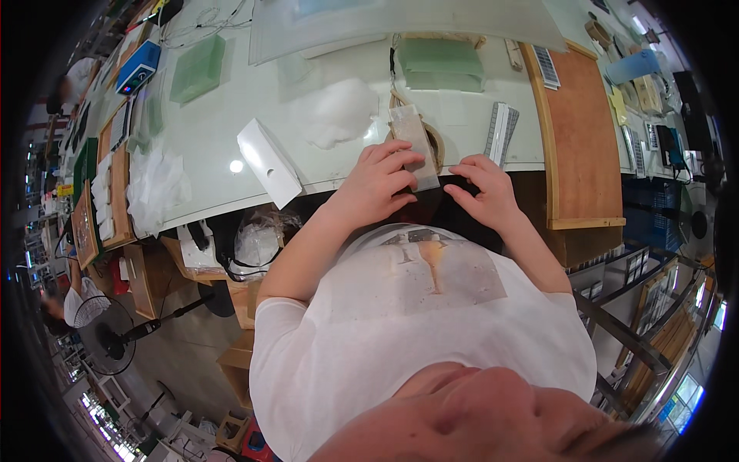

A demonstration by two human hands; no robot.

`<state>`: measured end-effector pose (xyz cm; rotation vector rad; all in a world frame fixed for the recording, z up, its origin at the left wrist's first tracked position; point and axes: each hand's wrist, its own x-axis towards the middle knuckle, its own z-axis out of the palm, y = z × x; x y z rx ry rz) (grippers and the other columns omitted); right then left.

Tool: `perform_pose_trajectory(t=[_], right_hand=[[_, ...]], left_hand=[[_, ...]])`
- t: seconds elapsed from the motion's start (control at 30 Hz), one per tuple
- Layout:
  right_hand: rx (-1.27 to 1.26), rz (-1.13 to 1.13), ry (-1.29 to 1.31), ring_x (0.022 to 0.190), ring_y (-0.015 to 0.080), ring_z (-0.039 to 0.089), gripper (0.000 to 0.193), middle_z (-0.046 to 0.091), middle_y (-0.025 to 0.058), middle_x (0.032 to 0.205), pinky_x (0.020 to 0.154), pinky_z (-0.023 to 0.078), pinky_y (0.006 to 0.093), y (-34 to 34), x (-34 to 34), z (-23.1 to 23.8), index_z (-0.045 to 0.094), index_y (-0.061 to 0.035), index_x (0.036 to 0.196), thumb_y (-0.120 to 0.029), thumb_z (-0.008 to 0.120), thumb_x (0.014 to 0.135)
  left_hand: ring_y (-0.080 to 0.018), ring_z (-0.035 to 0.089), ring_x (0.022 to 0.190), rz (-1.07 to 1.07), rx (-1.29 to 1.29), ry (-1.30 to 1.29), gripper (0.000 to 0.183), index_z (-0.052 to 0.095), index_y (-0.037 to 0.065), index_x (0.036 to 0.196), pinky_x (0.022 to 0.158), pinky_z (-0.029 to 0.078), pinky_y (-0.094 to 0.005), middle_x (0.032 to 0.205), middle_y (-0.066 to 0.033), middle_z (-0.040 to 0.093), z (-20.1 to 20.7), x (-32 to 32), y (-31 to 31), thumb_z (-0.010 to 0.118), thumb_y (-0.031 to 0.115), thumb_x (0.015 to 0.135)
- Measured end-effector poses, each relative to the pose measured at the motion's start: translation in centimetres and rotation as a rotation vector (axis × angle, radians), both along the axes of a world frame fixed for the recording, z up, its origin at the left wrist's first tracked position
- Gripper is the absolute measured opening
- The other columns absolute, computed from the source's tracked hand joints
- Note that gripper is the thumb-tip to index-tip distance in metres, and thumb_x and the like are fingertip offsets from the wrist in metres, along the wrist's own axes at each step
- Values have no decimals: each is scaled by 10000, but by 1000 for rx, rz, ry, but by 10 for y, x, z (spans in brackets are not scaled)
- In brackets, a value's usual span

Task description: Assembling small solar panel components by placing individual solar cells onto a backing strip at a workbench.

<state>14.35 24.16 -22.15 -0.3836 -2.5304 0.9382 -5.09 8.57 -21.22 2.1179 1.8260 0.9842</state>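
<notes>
At the near edge of the pale table (223,181), a person in a white printed shirt (416,339) has both hands up, the forearms reaching over from the chest. The left hand (377,182) lies over a narrow, flat, see-through strip (411,131), its fingertips on the strip's face and its thumb low beside it; whether it grips the strip or only rests there, I cannot tell. The strip is at the table's front edge, its lower end reaching the edge, and it partly covers a roll of tape (436,146). The right hand (485,189) is open and holds nothing, its fingers loosely bent toward the strip, just beside it but apart.

To the left of the left hand, a white box (269,163) lies aslant near the edge. A bit further in is a white, fluffy heap (341,115). Past the right hand lies a pair of grey slats (501,132), and further right is a large brown wooden board (583,146).

Farther back are two stacks of green sheets (440,65), one on either side, a blue box (138,68) at far left, and a big clear panel (408,27) across the top.
</notes>
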Motion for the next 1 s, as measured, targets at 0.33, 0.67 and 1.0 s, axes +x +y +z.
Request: perform_pose_trajectory(t=[0.33,0.67,1.0], right_hand=[[113,84,42,750,213,596,248,593,62,957,618,498,314,-8,-10,2,660,-95,917,-136,753,691],[161,79,18,722,200,581,217,592,47,968,592,487,309,-13,-12,1,666,-99,909,-113,740,705],[162,85,38,746,202,585,229,594,50,954,602,488,310,-7,-10,-2,662,-88,920,-121,737,706]], left_hand=[[-317,567,865,419,267,38,208,618,55,835,755,453,-423,879,-89,624,-14,-38,28,729,130,676],[-292,548,940,388,-36,71,113,691,68,680,831,466,-381,894,-67,655,-14,-67,78,636,162,712],[-301,499,1053,334,-204,-52,135,710,49,775,918,431,-374,966,-70,649,-11,-68,82,629,155,754]])
